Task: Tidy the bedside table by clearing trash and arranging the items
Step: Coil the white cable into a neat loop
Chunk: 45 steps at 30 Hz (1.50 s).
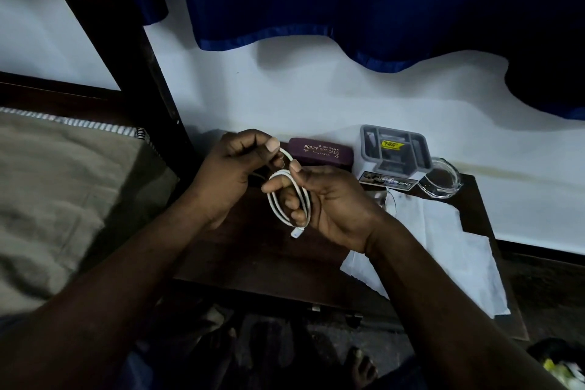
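cable (287,199), white, looped round curled fingers of right hand (330,204), upper strand pinched by left hand (234,168) thumb and forefinger, above dark desk (240,250); purple case (319,151) just behind.

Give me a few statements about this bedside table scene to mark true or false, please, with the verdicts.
1. Both the left hand and the right hand hold the white cable. True.
2. The cable lies stretched out straight on the table. False: it is looped in coils round the right hand's fingers.
3. The purple spectacle case is open. False: it lies closed by the wall.
4. The glass dish stands to the right of the grey organiser. True.
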### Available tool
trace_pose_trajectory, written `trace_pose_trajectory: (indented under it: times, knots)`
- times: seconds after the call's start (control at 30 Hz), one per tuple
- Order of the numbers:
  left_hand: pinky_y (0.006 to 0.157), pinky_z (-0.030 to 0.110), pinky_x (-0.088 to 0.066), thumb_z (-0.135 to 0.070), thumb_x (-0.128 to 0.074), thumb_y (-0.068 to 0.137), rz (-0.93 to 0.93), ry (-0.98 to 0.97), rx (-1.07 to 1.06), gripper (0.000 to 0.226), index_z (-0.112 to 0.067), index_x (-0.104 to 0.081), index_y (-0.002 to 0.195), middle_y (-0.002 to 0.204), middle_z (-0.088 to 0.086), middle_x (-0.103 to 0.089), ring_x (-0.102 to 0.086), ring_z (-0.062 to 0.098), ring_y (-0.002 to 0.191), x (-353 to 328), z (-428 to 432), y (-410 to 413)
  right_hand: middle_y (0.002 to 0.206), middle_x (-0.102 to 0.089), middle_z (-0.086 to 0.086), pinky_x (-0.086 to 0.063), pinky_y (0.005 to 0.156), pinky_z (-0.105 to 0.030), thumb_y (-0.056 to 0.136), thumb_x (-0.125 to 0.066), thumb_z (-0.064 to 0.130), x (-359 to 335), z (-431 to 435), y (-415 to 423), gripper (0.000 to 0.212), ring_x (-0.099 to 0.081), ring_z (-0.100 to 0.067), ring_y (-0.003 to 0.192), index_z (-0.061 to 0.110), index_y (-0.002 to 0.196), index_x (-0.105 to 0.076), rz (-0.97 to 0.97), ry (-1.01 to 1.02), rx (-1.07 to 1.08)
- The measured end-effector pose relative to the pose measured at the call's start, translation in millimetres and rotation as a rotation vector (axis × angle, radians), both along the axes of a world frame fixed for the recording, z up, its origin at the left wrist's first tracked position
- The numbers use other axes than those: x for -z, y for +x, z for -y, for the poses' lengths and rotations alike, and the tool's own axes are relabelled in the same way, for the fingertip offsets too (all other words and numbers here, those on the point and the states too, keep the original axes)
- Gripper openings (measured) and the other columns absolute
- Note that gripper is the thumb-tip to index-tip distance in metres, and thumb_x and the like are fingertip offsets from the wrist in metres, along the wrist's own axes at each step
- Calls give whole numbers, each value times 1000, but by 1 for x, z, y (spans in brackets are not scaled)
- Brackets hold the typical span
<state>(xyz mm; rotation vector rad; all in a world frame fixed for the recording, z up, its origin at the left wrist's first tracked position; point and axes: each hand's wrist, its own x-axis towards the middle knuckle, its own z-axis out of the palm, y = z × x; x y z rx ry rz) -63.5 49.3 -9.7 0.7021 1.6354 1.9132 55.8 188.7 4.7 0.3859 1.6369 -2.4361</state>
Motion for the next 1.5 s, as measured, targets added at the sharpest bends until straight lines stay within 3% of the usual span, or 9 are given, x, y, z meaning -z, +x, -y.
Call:
trace_pose_trajectory:
  times: [0.13,0.3,0.43,0.6,0.83,0.97,1.13,1.3,1.5]
  knots:
    - [71,39,-52,-26,-65,96,11,-28,-15,30,2,-70,89,83,21,-70,-63,34,75,0,-1,0,61,-45,0,-31,51,-21,104,-49,32,-1,-1,0,40,-37,-9,51,-1,98,-72,9,36,48]
    - [66,31,-56,-30,-59,101,118,-210,34,21,-15,-71,93,81,7,-72,-67,21,72,4,-1,4,61,-45,3,-27,54,-25,107,-48,30,-1,1,-3,35,-36,-9,51,6,93,-68,17,29,176]
    - [67,33,-56,-30,-54,106,144,-254,18,25,-26,-71,88,82,5,-73,-68,18,68,6,-3,13,67,-51,0,-29,59,-25,108,-39,40,-1,2,-5,50,-39,-8,53,1,106,-69,51,-192,237]
    - [61,29,-54,-35,-55,105,176,-235,20,27,-25,-78,93,87,13,-76,-66,28,76,2,-6,23,71,-60,0,-35,64,-22,95,-49,26,-2,0,-8,38,-46,-8,58,-3,110,-68,-16,-446,312]
    - [55,25,-51,-31,-53,104,446,-201,61,37,-32,-78,78,72,-11,-68,-57,8,63,2,-7,29,74,-62,0,-51,61,-21,100,-47,25,-5,12,-10,25,-59,-11,64,7,100,-65,-92,-662,296]
    - [51,22,-45,-31,-49,106,362,-232,23,37,-28,-73,78,66,-8,-62,-52,8,55,4,-10,32,68,-59,2,-46,60,-20,107,-41,27,-4,15,-13,31,-56,-9,59,8,98,-64,-95,-603,301]
    - [49,24,-35,-28,-47,108,259,-237,-60,34,-27,-69,82,64,-4,-54,-43,9,53,14,-14,39,63,-55,3,-37,60,-21,95,-53,38,-1,18,-16,34,-49,-8,53,6,100,-65,-38,-533,344]
    - [51,24,-30,-8,-33,103,266,-289,-11,57,-36,-69,67,57,-12,-53,-45,6,50,12,-12,36,72,-66,0,-49,58,-21,99,-55,17,-2,19,-13,15,-61,-10,60,9,99,-68,-54,-389,335]
    - [51,24,-33,-10,-46,99,543,-231,22,52,-28,-75,60,58,-7,-59,-51,10,50,8,-10,29,86,-77,-2,-60,66,-21,99,-51,9,-6,20,-11,16,-75,-13,77,6,102,-66,-122,-516,351]
